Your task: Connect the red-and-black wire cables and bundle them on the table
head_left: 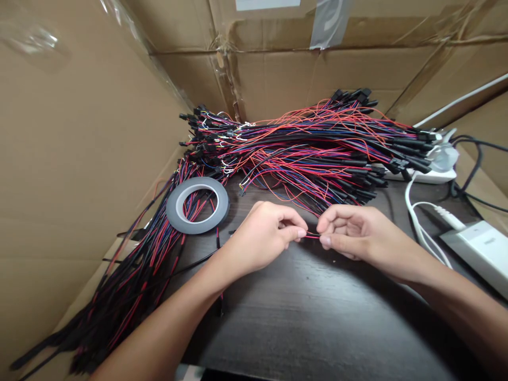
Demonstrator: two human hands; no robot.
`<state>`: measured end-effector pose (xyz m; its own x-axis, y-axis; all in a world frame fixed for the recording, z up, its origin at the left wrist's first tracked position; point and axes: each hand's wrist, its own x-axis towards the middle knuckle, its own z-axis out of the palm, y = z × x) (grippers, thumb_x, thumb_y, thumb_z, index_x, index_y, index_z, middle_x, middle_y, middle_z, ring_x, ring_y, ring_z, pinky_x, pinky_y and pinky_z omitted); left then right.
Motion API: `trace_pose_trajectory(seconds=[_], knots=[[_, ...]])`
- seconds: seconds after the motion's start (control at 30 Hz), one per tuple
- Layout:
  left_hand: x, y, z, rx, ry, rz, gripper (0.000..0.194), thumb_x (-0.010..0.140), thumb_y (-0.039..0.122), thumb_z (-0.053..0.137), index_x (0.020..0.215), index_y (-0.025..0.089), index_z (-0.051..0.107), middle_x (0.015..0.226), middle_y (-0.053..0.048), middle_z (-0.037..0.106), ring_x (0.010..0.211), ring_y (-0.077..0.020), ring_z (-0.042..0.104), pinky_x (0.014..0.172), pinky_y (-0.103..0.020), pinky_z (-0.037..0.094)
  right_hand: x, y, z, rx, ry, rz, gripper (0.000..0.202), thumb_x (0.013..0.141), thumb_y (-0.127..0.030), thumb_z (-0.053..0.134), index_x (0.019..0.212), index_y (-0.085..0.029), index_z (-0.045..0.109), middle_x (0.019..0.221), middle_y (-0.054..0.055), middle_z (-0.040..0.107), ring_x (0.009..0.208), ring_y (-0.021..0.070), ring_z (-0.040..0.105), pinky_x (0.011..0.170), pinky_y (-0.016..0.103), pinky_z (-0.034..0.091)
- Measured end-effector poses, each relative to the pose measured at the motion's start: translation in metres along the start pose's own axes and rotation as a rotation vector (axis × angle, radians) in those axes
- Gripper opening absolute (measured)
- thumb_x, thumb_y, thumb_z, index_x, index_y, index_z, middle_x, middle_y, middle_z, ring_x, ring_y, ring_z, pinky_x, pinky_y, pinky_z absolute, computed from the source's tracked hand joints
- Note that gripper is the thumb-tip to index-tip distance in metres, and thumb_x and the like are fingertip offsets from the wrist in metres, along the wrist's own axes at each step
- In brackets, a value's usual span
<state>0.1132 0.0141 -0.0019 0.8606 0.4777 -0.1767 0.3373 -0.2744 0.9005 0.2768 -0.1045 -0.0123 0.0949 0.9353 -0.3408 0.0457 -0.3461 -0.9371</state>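
Between my two hands a short stretch of thin red and black wire (312, 236) shows above the dark table. My left hand (271, 228) pinches it with thumb and forefinger. My right hand (351, 233) grips the other side between thumb and fingertips, its remaining fingers curled. The wire's ends are hidden by my fingers and wrist. A black cable (194, 263) runs out to the left behind my left forearm; whether it joins the held wire I cannot tell. Left of my left hand, a roll of dark tape (226, 203) rests on a bundle of wires.
A large pile of wire harnesses (301, 143) with black connectors lies at the back. More harnesses (151, 264) hang over the table's left edge. At right are a white power strip (434, 175) and a white adapter box (482, 254) with cords. Cardboard (278, 79) walls surround the table (301, 317).
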Motion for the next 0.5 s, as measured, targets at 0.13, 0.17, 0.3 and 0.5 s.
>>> trace_pose_trajectory(seconds=[0.13, 0.17, 0.3, 0.5], knots=[[-0.0004, 0.0006, -0.0005, 0.081, 0.011, 0.046, 0.014, 0.080, 0.014, 0.061, 0.078, 0.012, 0.074, 0.064, 0.000, 0.066, 0.052, -0.0079, 0.052, 0.055, -0.022, 0.042, 0.0002, 0.0030, -0.0014, -0.091, 0.014, -0.050, 0.016, 0.076, -0.030, 0.070, 0.076, -0.016, 0.062, 0.060, -0.001, 0.057, 0.050, 0.0085, 0.043, 0.043, 0.022, 0.027], [-0.0005, 0.0011, -0.0005, 0.096, 0.012, 0.055, 0.014, 0.080, 0.014, 0.061, 0.078, 0.013, 0.075, 0.066, -0.001, 0.067, 0.052, -0.0081, 0.053, 0.056, -0.022, 0.042, 0.0004, 0.0034, -0.0016, -0.104, 0.013, -0.054, 0.015, 0.078, -0.031, 0.068, 0.077, -0.016, 0.064, 0.062, 0.000, 0.059, 0.050, 0.0087, 0.044, 0.043, 0.022, 0.028], [-0.0010, 0.0027, -0.0002, 0.144, 0.021, 0.091, 0.015, 0.083, 0.013, 0.061, 0.077, 0.015, 0.074, 0.070, -0.001, 0.069, 0.055, -0.0086, 0.054, 0.058, -0.022, 0.043, 0.0004, 0.0030, -0.0017, -0.147, -0.008, -0.052, 0.019, 0.081, -0.034, 0.065, 0.081, -0.016, 0.068, 0.066, 0.003, 0.062, 0.049, 0.0088, 0.043, 0.043, 0.023, 0.029], [-0.0019, 0.0036, 0.0014, 0.198, 0.042, 0.161, 0.017, 0.085, 0.010, 0.058, 0.075, 0.014, 0.071, 0.072, -0.001, 0.069, 0.058, -0.0087, 0.055, 0.062, -0.022, 0.044, 0.0011, 0.0033, 0.0002, -0.081, -0.025, 0.010, 0.018, 0.077, -0.034, 0.068, 0.076, -0.016, 0.066, 0.055, 0.000, 0.054, 0.047, 0.0082, 0.043, 0.039, 0.020, 0.025]])
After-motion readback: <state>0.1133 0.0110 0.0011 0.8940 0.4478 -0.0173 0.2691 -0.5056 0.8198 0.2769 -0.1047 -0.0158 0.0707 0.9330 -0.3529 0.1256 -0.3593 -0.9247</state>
